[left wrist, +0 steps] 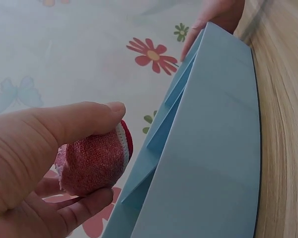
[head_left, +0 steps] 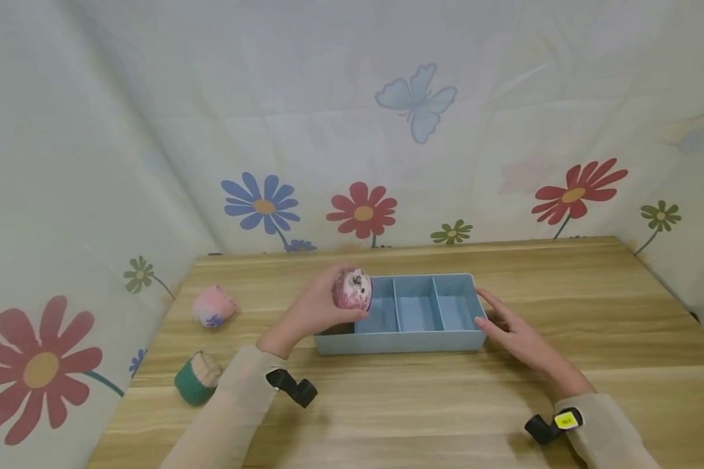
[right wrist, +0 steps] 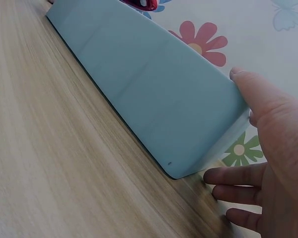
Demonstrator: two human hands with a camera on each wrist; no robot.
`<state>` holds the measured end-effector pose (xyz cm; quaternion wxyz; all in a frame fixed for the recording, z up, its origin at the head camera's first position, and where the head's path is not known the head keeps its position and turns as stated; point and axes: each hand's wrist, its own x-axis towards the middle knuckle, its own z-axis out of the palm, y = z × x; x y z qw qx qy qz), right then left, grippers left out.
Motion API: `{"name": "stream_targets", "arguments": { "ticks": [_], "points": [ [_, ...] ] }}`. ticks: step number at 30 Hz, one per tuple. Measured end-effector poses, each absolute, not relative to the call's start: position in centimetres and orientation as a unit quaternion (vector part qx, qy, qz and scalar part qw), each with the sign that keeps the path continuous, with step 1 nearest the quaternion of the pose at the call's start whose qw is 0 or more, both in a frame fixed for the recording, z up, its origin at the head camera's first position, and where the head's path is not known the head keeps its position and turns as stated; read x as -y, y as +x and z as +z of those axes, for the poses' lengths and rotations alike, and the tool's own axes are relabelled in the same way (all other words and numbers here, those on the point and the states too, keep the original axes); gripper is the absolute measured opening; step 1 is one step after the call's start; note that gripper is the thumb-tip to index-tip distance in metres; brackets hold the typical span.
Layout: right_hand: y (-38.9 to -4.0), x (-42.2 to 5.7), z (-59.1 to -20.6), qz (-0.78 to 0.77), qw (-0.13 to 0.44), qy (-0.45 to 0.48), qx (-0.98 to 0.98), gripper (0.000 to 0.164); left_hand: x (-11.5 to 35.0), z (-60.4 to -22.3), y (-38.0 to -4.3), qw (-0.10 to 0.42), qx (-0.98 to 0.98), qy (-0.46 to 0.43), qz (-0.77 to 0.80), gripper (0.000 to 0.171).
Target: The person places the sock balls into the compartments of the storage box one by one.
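My left hand [head_left: 317,307] grips a rolled-up pink sock [head_left: 352,291] with a white and grey animal-face pattern, thumb on one side and fingers on the other. It is held over the left end of a light blue divided box [head_left: 399,342]. The left wrist view shows the rolled sock's [left wrist: 92,163] reddish terry fabric and red-and-white edge. At the box's right end, my right hand [head_left: 516,335] has its thumb at the near top corner and its index finger toward the far corner. Its other fingers [right wrist: 238,193] extend loosely beside the end wall.
A pink rolled sock [head_left: 213,306] with a blue patch lies at the table's left side. Nearer stands a green-and-beige rolled sock [head_left: 198,378], close to my left sleeve. The wooden table [head_left: 399,404] meets a flower-print cloth [head_left: 305,143] behind and at the sides.
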<state>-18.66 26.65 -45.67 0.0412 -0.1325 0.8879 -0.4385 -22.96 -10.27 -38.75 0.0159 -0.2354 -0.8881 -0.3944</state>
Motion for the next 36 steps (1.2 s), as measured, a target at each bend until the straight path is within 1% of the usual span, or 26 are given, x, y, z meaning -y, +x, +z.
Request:
{"name": "stream_targets", "arguments": {
  "ticks": [12,20,26,36],
  "points": [
    [-18.7,-26.7,-45.7,-0.432,0.044,-0.126,-0.892,0.063,9.1,-39.3,-23.4,0.011,0.888,-0.250,-0.386,0.079],
    [-18.7,-26.6,-45.6,-0.425,0.044,-0.124,-0.895,0.062,8.0,-39.9,-23.5,-0.008,0.881,-0.261,-0.394,0.078],
    [-18.7,-26.6,-45.6,-0.428,0.042,-0.126,-0.894,0.062,7.4,-40.0,-23.3,-0.022,0.884,-0.252,-0.393,0.076],
    [-18.6,-26.6,-45.7,-0.434,0.038,-0.131,-0.890,0.062,6.5,-40.4,-23.6,-0.012,0.895,-0.270,-0.356,0.074]
  ]
}}
